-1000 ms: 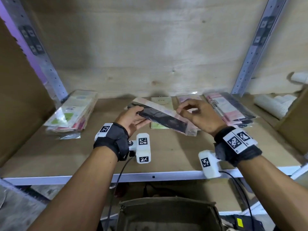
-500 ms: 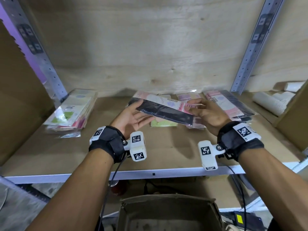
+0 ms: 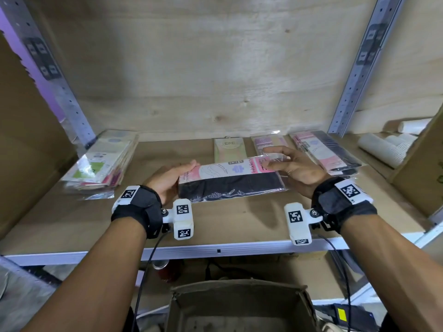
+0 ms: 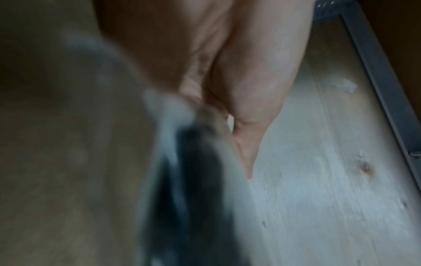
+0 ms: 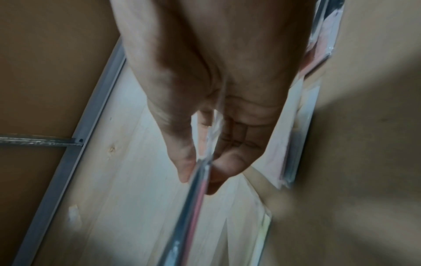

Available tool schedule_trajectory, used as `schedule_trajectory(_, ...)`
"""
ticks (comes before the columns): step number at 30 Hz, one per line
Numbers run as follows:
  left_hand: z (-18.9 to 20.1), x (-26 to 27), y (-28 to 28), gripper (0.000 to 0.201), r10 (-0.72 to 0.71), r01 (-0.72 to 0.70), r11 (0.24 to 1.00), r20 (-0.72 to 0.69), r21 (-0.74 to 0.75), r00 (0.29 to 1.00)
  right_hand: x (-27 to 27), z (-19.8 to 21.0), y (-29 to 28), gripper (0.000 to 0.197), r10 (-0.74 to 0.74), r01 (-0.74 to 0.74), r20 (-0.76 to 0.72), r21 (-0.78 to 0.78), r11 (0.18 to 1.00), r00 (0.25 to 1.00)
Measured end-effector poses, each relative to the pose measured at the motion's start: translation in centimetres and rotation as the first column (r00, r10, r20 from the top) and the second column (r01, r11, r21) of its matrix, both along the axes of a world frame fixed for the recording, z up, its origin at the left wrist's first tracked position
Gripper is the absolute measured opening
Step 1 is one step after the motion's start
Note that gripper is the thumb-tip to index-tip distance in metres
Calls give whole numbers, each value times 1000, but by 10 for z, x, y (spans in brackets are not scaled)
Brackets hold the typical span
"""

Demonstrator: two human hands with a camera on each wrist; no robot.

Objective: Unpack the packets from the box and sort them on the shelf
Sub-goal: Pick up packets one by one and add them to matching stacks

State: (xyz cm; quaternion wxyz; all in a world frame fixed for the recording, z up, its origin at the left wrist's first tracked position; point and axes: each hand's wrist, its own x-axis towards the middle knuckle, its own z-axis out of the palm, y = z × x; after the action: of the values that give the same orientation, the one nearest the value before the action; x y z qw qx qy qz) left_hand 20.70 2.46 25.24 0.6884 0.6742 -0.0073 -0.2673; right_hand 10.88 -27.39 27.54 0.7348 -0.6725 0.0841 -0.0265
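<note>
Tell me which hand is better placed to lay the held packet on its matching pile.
Probably the right hand. It pinches the pink-and-black packet and is beside the matching pile on the right. The left hand only supports the far end.

Pink-and-white printed card over black cloth in the clear packet (image 3: 230, 179) between the fingers (image 3: 185, 167). Pale green packet (image 3: 229, 149) just beyond the fingertips. Black-and-white checkered tags on white wrist blocks (image 3: 183, 218). Pale wood-grain shelf (image 3: 215, 226) beneath.

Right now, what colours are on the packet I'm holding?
Pink and white above, black below; head view shows the packet best.
</note>
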Motion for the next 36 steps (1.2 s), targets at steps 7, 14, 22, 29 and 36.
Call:
schedule_trajectory(7,-5,10,-2,39,233,-228,961,15,-154,972,2,2,0,40,-99,105,-37,244,964,994)
schedule_trajectory(14,5,-4,-13,42,-74,102,982,173,-160,982,6,-6,22,31,73,-72,-24,53,996,997)
schedule_trajectory(22,3,-19,-39,42,-201,207,978,192,-13,961,12,-13,36,28,72,-72,-13,-27,997,997)
schedule_trajectory(29,1,-9,-36,32,115,-87,987,219,-134,969,12,-16,29,29,102,-107,-83,-69,992,991)
schedule_trajectory(36,-5,8,-14,17,517,-469,849,198,-241,833,4,-21,10,23,161,-173,-104,-119,978,981)
